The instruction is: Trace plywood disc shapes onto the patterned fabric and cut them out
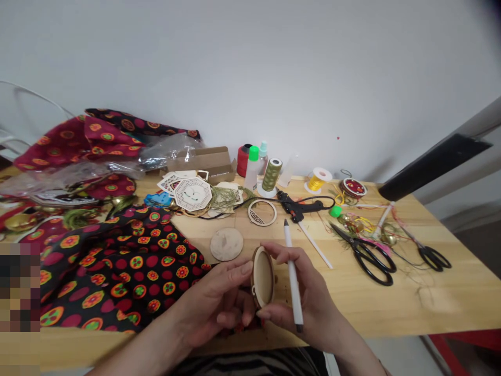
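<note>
Between my hands, a round shallow wooden frame (pixel 263 277) is held tilted on edge, its pale inner face showing. My left hand (pixel 223 297) grips its left rim with the thumb on top. My right hand (pixel 303 292) pinches the right side of the rim by the thumb and fingertips, and a white pen (pixel 294 282) with a dark tip lies across that hand's fingers. A pale round disc (pixel 227 244) rests on the wooden table just beyond my left hand. Black cloth with colourful dots (pixel 136 271) spreads to the left.
Behind are an openwork wooden ring (pixel 262 213), a black glue gun (pixel 299 206), a green thread spool (pixel 271 176), a green-capped bottle (pixel 252 169) and octagonal wooden pieces (pixel 193 194). Black scissors (pixel 368 256), smaller scissors (pixel 432 257) and tangled threads lie right. A dark tube (pixel 434 164) juts in at right.
</note>
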`<state>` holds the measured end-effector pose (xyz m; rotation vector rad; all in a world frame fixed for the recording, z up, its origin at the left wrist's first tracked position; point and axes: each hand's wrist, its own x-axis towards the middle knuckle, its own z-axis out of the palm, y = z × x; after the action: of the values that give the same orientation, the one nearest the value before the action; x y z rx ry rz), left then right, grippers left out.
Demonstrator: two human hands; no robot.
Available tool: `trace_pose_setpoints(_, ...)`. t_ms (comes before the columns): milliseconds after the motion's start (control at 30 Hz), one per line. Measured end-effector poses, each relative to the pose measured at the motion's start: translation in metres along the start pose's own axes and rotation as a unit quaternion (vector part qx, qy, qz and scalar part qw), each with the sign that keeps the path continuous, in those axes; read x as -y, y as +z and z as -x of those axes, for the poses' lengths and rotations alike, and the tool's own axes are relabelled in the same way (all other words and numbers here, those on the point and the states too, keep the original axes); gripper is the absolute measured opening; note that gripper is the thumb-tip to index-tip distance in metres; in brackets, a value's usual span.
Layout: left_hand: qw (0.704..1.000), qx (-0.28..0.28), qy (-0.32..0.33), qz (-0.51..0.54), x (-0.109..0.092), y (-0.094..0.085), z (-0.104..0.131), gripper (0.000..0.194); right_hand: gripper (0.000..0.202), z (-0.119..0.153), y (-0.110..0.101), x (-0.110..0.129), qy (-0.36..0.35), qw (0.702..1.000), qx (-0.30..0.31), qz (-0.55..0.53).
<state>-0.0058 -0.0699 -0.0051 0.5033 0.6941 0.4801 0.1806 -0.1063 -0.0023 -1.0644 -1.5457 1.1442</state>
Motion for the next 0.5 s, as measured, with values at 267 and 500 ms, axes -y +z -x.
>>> trace_pose_setpoints(267, 0.998, -0.018, 0.021, 0.052, 0.0054, 0.0003, -0.0045, 0.021, 0.053, 0.0017, 0.0019, 0.0004, 0.027, 0.998, 0.016, -0.05)
trace_pose_setpoints(500, 0.986, -0.043, 0.027, 0.161, 0.007, -0.0013, -0.0034, 0.027, 0.047, -0.0009, -0.0071, -0.0034, -0.011, 0.992, -0.069, -0.1)
